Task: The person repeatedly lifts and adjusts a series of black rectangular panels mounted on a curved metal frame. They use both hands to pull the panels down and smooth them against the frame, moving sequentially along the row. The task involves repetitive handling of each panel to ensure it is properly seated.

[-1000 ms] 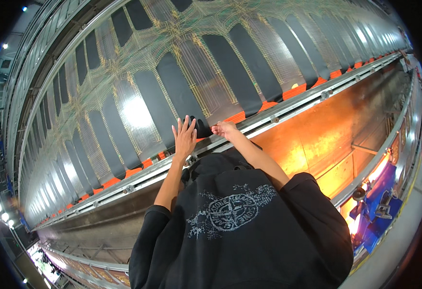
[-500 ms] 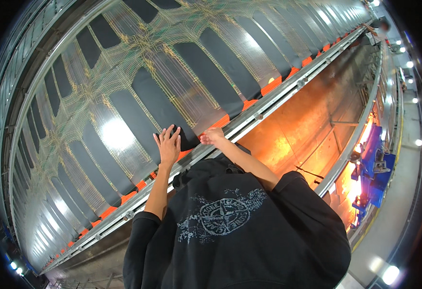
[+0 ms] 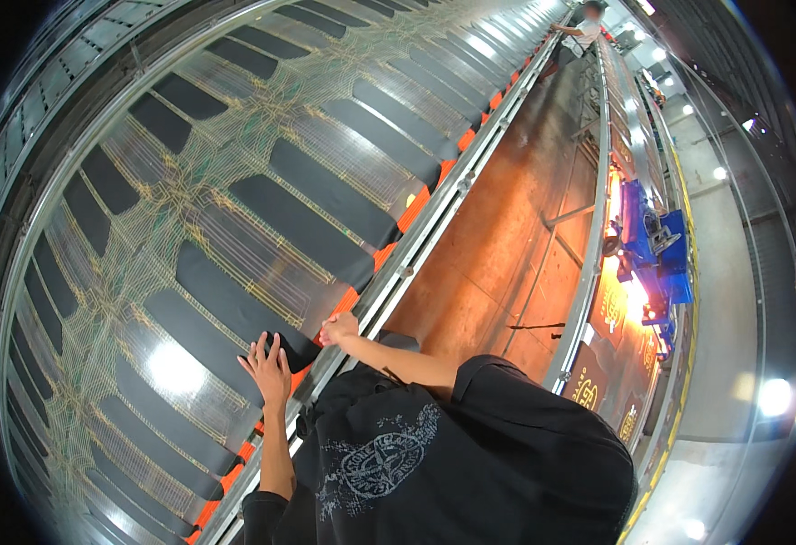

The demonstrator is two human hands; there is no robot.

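Rows of dark, flat fabric-like panels (image 3: 302, 222) lie on a long, shiny table (image 3: 175, 368) patterned with fine yellow and green lines. My left hand (image 3: 269, 372) is open, its fingers spread over the near end of one dark panel (image 3: 234, 286). Close by on the right, my right hand (image 3: 339, 329) has its fingers curled together at that panel's corner, beside an orange strip (image 3: 348, 300) along the table edge. Whatever its fingertips pinch is hidden.
A metal rail (image 3: 443, 204) runs along the near edge of the table. Behind me lies an orange-lit floor (image 3: 484, 263), with a second long table (image 3: 611, 313) beyond. A blue machine (image 3: 666, 241) glows brightly over it. Another person (image 3: 584, 32) stands far up the aisle.
The view has turned, so table and hands sit lower and further left in the picture. Both hands stay at the same panel end. The distant person shows more fully.
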